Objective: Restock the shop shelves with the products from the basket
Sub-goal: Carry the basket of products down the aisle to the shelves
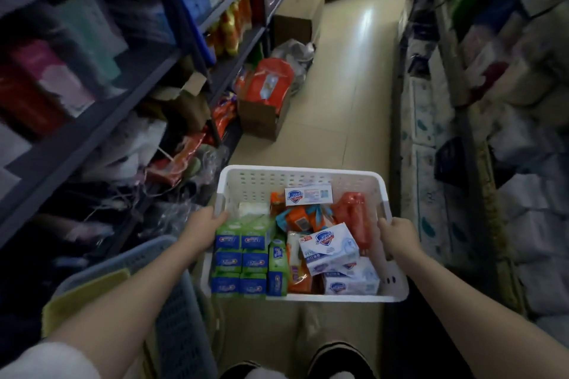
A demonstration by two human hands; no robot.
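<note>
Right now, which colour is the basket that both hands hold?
The basket is white, with perforated walls; the head view shows it.

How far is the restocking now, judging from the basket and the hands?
Done: nothing that shows; the white basket is full of green-and-blue packs, white soap boxes and orange packets. In hand: the left hand and right hand grip the basket's side rims, carrying it along the aisle. Left: placing every product on the shelves.
</note>
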